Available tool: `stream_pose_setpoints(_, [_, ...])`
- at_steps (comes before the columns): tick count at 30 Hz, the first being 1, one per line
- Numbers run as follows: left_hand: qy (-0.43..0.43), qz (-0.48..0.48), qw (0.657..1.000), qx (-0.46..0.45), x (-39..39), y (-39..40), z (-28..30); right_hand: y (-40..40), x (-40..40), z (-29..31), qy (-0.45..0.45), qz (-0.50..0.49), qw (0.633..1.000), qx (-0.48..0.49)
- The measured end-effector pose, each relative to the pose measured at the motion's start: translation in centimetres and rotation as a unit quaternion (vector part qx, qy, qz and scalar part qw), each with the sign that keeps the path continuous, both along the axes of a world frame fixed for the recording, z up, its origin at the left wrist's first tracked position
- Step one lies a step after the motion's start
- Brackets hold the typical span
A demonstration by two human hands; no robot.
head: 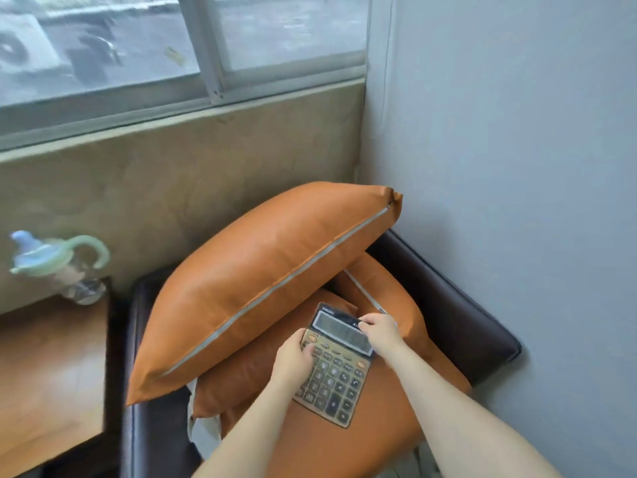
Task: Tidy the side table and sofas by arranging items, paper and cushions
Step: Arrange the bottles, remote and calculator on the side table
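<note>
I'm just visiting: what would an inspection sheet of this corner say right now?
Surface: dark sofa; wooden side table beside it.
Job's things: calculator lying on lower cushion; upper cushion leaning over it.
Clutter: sippy cup on the table; pale material under the cushions.
Hands: left hand and right hand both grip the calculator's top end.
Cables: nothing seen.
Surroundings: window, grey wall.

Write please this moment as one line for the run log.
left hand: grips calculator left edge | right hand: grips its top | calculator: on lower orange cushion | sofa: two cushions stacked
</note>
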State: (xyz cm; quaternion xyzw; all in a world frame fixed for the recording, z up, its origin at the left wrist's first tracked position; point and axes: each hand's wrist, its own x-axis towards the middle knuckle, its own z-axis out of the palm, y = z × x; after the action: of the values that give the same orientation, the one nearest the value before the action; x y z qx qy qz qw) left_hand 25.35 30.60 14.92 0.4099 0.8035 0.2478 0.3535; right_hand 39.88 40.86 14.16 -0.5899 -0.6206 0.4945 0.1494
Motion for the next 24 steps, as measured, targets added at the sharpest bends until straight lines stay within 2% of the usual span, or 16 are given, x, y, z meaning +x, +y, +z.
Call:
stream_pose_setpoints(2, [-0.064,0.048,0.997,0.012,-2.1,-1.2,2.4,-0.6,-2.6,3.3,0.01,0.027,0.999,0.021])
stream_pose_setpoints(5, [-0.181,0.132,0.974,0.016,-5.3,-4.0,5.4,-2.4,-5.9,6.6,0.047,0.021,0.998,0.036])
stream_pose_setpoints(9, [-0.244,0.225,0.943,0.025,-8.6,-8.2,8.4,-6.4,-10.1,9.2,0.129,-0.024,0.991,0.008])
stream_pose_setpoints(13, [-0.266,0.311,0.91,0.07,-11.4,-11.9,10.7,-10.0,-14.4,11.3,0.236,-0.067,0.967,-0.073])
stream_pose_setpoints(16, [-0.305,0.387,0.864,0.101,-13.1,-14.9,12.0,-12.1,-17.5,11.6,0.309,-0.041,0.932,-0.185])
stream_pose_setpoints(20, [-0.311,0.484,0.805,0.147,-16.2,-18.6,12.5,-15.6,-21.4,11.0,0.279,0.073,0.921,-0.261])
stream_pose_setpoints(24, [-0.283,0.529,0.782,0.167,-19.3,-22.4,12.6,-19.8,-24.5,10.3,0.255,0.115,0.919,-0.276])
